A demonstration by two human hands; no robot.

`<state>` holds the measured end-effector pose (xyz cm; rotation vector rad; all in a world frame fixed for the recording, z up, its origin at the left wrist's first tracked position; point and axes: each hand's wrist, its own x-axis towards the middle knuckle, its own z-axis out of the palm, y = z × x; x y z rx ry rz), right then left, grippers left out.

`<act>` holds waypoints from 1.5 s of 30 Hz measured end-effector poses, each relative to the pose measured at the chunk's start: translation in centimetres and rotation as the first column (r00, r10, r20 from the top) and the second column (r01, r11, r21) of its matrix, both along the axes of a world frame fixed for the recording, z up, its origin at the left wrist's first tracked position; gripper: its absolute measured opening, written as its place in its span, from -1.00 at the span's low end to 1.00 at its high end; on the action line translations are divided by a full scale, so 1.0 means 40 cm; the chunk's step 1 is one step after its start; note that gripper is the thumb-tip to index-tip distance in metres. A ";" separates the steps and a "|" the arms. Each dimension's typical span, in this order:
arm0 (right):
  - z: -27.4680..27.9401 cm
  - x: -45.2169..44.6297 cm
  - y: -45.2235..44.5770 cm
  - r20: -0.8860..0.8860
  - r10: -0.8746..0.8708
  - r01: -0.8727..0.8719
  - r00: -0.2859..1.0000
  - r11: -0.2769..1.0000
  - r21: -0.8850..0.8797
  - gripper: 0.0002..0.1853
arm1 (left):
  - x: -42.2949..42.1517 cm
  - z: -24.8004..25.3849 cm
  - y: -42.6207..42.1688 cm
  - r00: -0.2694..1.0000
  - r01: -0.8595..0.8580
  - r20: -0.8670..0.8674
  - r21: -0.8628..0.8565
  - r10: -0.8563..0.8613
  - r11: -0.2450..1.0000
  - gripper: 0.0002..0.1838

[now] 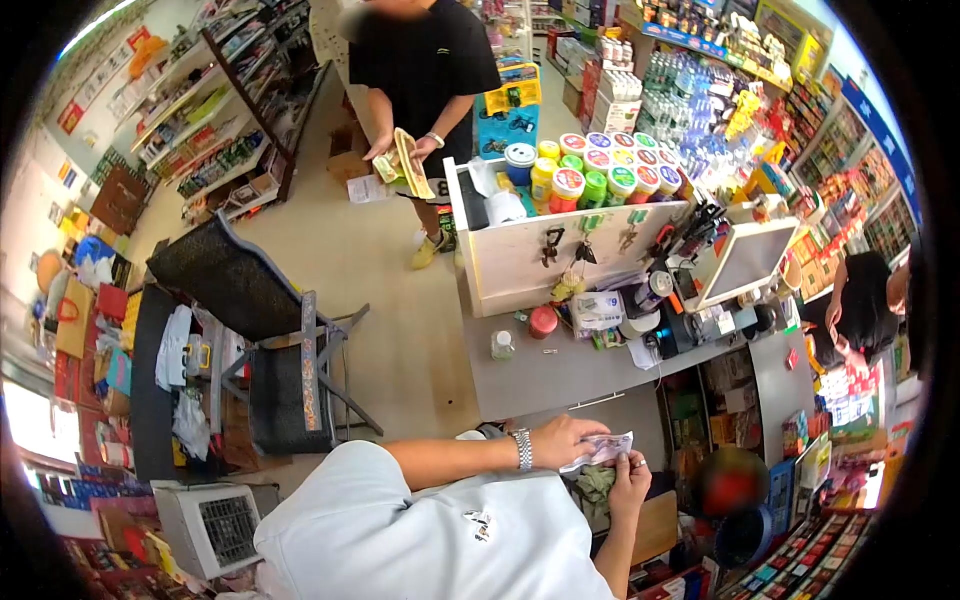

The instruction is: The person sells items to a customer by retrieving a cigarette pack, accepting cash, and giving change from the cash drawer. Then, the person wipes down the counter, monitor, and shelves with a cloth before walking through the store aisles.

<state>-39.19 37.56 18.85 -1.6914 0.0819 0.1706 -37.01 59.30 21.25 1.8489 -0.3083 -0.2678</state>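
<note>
My left hand (pixel 562 442), with a metal-band watch at the wrist, pinches one end of a few pale purple banknotes (pixel 604 449). At their other end, the fingers of my right hand (pixel 630 482) are closed on the notes, and a ring shows on one finger. The banknotes are held in front of my white shirt (pixel 430 530), near the front edge of the grey counter (pixel 500 385). Just below them is a crumpled olive-green thing (pixel 596 484) that I cannot make out clearly. Across the counter, another person (pixel 420 60) in black holds several banknotes (pixel 410 165) in both hands.
On the counter are a display box of colourful lidded tubs (pixel 568 185), a small clear jar (pixel 502 345), a red round container (pixel 543 321) and a monitor (pixel 745 262). A black folding chair (pixel 290 385) stands at the left. Another person (pixel 865 300) is at the far right.
</note>
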 end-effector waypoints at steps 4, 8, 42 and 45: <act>0.011 0.028 0.013 -0.018 0.080 -0.082 0.997 0.990 -0.112 -0.86 | 0.002 0.001 0.031 0.999 -0.034 0.040 0.025 0.033 0.999 -0.60; 0.034 0.029 0.037 -0.044 0.092 -0.098 0.995 0.980 -0.170 -0.87 | -0.002 0.020 0.052 0.999 -0.030 -0.014 0.054 0.030 0.998 -0.60; -0.187 0.027 -0.501 -0.192 -0.227 0.242 0.955 0.968 0.062 -0.76 | 0.345 -0.226 -0.430 0.815 0.577 -0.156 0.134 -0.558 0.806 -0.78; -0.289 0.143 -0.556 -0.157 -0.302 0.322 0.940 0.939 0.120 -0.71 | 0.444 -0.345 -0.493 0.922 0.386 0.003 0.002 -0.386 0.922 -0.81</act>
